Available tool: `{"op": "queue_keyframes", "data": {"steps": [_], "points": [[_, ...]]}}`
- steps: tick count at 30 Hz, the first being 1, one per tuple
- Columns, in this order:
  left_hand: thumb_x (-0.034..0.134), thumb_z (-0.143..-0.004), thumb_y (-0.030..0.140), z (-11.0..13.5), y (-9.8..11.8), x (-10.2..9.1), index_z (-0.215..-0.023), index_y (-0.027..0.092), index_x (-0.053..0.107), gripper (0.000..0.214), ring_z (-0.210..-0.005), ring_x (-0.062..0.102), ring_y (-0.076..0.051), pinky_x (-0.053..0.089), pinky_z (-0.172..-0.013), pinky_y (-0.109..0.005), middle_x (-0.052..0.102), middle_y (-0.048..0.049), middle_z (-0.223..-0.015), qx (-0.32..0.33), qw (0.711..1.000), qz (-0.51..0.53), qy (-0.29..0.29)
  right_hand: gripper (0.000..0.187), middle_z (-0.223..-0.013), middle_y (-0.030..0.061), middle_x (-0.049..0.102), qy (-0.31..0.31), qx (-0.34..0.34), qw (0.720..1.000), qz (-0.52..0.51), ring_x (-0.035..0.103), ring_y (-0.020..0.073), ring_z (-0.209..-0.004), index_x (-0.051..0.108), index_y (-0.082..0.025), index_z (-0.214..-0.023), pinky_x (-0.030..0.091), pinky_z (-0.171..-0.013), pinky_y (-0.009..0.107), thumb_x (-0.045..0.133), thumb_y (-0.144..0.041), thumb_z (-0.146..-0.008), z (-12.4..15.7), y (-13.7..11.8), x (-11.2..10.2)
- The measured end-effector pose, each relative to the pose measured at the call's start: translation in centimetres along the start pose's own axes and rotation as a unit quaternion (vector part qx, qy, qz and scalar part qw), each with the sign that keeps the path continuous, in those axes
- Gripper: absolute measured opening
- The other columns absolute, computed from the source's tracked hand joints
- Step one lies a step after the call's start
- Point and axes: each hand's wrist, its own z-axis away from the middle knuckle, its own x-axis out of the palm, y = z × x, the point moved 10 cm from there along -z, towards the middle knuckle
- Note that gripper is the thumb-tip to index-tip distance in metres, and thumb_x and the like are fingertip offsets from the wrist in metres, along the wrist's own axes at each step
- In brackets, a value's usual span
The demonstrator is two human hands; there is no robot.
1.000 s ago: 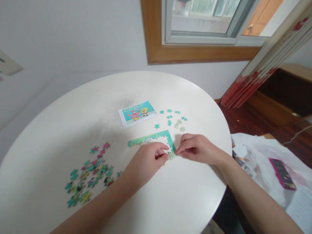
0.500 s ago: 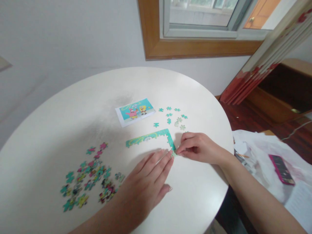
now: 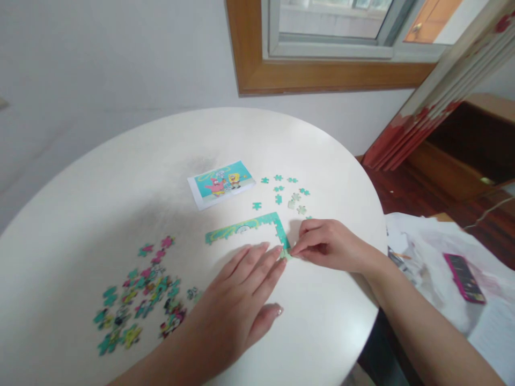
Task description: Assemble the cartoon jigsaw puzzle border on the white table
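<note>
An L-shaped run of joined jigsaw pieces [image 3: 261, 220], green with yellow swirls, lies on the white round table [image 3: 322, 332]. My left hand [image 3: 245, 295] rests flat with its fingers stretched out, the fingertips touching the pale green piece at the lower end of the L. From the right, my right hand [image 3: 322, 244] pinches at that same pale jigsaw piece [image 3: 287, 254], thumb and forefinger on its edge. The fingertips partly cover this piece, so how it sits against its neighbour is hard to see.
A picture card [image 3: 221, 182] with cartoon figures lies behind the L. Loose green and pale pieces [image 3: 278, 199] are scattered right of the card. A mixed heap of colourful pieces [image 3: 147, 289] spreads at left. Beyond the table's right edge, a pink-edged phone [image 3: 464, 279] lies on white sheeting.
Both hands stay almost in place at the lower end of the L. The left fingers have spread slightly, and the whole view has shifted a little.
</note>
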Motion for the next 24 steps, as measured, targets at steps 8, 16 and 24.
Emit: {"op": "queue_keyframes", "data": {"steps": [8,16,24], "points": [[0.049,-0.098,0.049,-0.3,-0.6,-0.2,-0.141,0.016,0.051,0.054,-0.142,0.039,-0.026,0.022,-0.120,-0.043,0.046,-0.0065,-0.153,0.018,1.000,0.023,0.002,0.016,-0.081,0.0016,0.065,0.000,-0.001,1.000,-0.007,0.060,0.0086,-0.068,0.078,-0.020,-0.094,0.044,-0.062,0.021,0.062,-0.020,-0.090,-0.1,-0.1,-0.1],[0.056,-0.095,0.046,-0.7,-0.5,-1.1,-0.136,0.012,0.055,0.053,-0.137,0.046,-0.028,0.025,-0.119,-0.043,0.052,-0.0114,-0.148,0.044,0.999,0.029,0.015,0.016,-0.082,0.0022,0.066,-0.001,-0.001,1.000,-0.009,0.060,0.0096,-0.068,0.077,-0.020,-0.094,0.044,-0.063,0.022,0.062,-0.021,-0.091,0.0,0.0,0.0],[0.066,-0.089,0.039,-0.9,-1.9,-0.1,-0.136,0.016,0.054,0.053,-0.139,0.040,-0.029,0.027,-0.119,-0.047,0.053,-0.0103,-0.146,0.017,0.993,0.118,-0.010,0.016,-0.083,0.0022,0.066,-0.005,0.002,1.000,-0.012,0.060,0.0098,-0.068,0.077,-0.021,-0.095,0.045,-0.063,0.022,0.062,-0.022,-0.091,-0.1,0.0,0.0]]}}
